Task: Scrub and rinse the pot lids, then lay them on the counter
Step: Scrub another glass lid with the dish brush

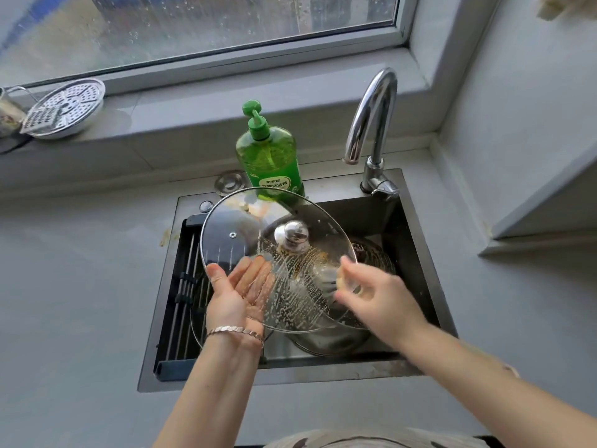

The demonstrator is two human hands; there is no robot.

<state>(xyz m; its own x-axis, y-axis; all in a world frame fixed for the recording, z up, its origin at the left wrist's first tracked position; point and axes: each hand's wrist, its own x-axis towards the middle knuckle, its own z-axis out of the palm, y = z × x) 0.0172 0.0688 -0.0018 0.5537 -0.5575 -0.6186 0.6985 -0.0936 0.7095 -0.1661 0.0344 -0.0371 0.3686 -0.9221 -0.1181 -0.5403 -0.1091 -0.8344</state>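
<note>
Hands meet over the sink (416,240). The left hand (240,292) lies palm up, fingers straight, under the near-left edge of the glass lid (235,221), carrying it tilted. The steel-rimmed glass has a small vent hole, a shiny knob (292,236) and streaks of white suds. The blurred right hand (378,295) pinches a pale sponge (341,279) against the lid's right side. Behind, a green pump bottle (271,153) carries a label of Chinese characters, too small to read.
</note>
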